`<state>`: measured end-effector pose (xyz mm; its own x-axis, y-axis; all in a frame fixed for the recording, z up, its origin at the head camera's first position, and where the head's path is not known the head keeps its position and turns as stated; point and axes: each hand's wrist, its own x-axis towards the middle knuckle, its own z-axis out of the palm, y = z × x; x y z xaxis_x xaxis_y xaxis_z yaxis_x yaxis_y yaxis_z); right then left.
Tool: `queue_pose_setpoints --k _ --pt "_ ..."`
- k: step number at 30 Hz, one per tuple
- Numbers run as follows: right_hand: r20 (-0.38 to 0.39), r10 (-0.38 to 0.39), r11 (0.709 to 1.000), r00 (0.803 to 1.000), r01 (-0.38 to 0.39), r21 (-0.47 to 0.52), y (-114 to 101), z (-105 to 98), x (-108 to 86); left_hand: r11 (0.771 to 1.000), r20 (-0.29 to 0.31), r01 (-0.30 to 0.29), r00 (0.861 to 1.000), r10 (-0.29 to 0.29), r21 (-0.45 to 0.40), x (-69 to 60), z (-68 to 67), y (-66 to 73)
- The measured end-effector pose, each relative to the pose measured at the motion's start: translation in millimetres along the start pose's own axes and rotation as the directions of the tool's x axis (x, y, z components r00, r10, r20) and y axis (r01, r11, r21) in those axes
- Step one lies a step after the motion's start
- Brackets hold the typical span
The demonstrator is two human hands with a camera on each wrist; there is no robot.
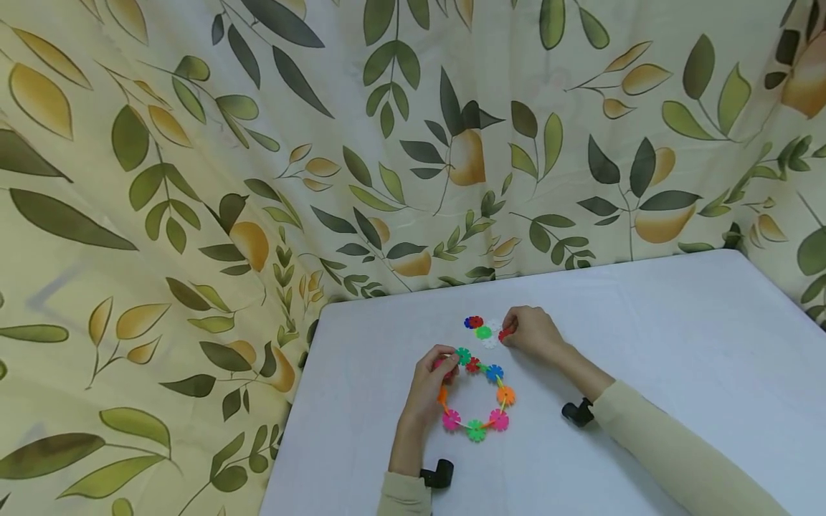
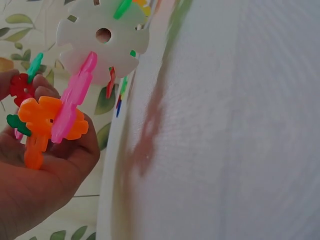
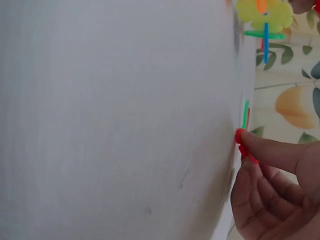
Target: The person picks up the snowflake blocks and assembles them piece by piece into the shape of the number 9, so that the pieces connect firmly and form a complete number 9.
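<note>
Fingers (image 3: 245,192) and thumb of the right hand (image 1: 534,331) pinch a small red disc (image 1: 505,335) by its edge, just beside a few loose discs (image 1: 483,332) on the far part of the white worktop (image 1: 645,308). Nearer, the left hand (image 1: 427,383) grips the far left side of a ring of slotted discs (image 1: 476,431) (pink, green, orange, blue and red among them).

Each disc looks like thin, stiff plastic, very light and perhaps a little slippery on its flat faces, so the notched rim seems the surest hold. The ring probably flexes or pops apart at its slots; support close to a joint should suit it best.

The right arm (image 1: 584,369) slants in from the near right, stretched farther out; the left arm (image 1: 408,441) points almost straight away from the near side, its hand curled around the ring.
</note>
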<state>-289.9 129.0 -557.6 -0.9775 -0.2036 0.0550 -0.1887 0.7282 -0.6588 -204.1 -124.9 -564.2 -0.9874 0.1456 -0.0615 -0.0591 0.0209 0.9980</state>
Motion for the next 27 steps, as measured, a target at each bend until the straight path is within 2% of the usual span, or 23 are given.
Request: queue_pose_setpoints --k 5,10,14,27 --pt "-0.013 -0.063 0.987 0.998 0.064 0.150 -6 -1 -8.9 1.000 -0.018 0.017 1.000 -0.017 -0.012 1.1 1.5 0.3" --pt "-0.009 -0.145 0.945 0.989 0.141 0.295 -22 -1 -22.8 0.999 -0.023 0.042 0.999 -0.042 -0.020 1.1 1.1 2.1" --pt "-0.010 -0.179 0.922 0.984 0.171 0.347 -31 2 -32.6 0.999 -0.027 0.041 0.999 -0.042 -0.023 1.2 0.9 2.2" --pt "-0.063 -0.238 0.882 0.969 0.243 0.403 -43 15 -53.5 0.999 -0.022 0.013 1.000 -0.015 -0.046 2.6 0.0 -1.4"
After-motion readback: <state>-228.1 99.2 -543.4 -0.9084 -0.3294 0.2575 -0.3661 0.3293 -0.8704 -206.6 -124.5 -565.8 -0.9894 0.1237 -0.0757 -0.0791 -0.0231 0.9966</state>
